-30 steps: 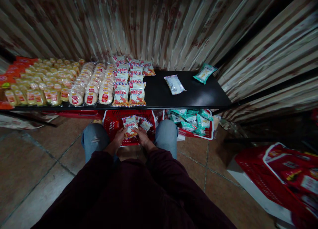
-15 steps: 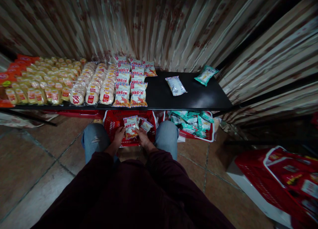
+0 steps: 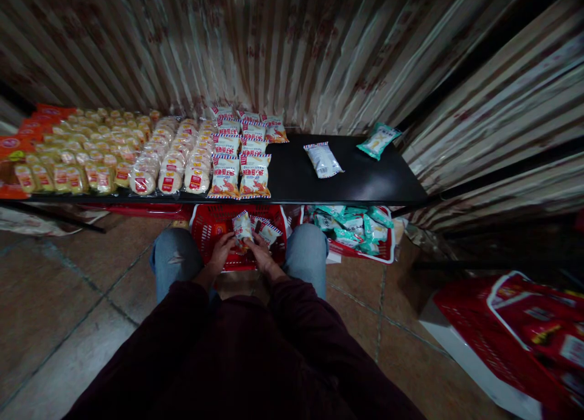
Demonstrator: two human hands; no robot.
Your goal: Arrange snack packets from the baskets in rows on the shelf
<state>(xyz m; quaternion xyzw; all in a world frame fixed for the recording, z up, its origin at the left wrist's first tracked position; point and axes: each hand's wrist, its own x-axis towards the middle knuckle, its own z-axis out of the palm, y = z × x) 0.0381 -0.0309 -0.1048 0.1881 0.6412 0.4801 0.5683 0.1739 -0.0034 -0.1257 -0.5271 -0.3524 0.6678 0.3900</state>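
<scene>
My left hand and my right hand are both closed on one small white and orange snack packet, held upright over a red basket between my knees. Another packet of the same kind lies in the basket beside my right hand. On the black shelf just above, matching packets stand in rows.
Round cakes and yellow snacks fill the shelf's left part. A white packet and a green packet lie on its right part. A red basket of green packets sits under the shelf; more red baskets at lower right. Curtains hang behind.
The packet in my hands has turned from facing me flat to a narrower, edge-on angle, and my hands have closed nearer together on it.
</scene>
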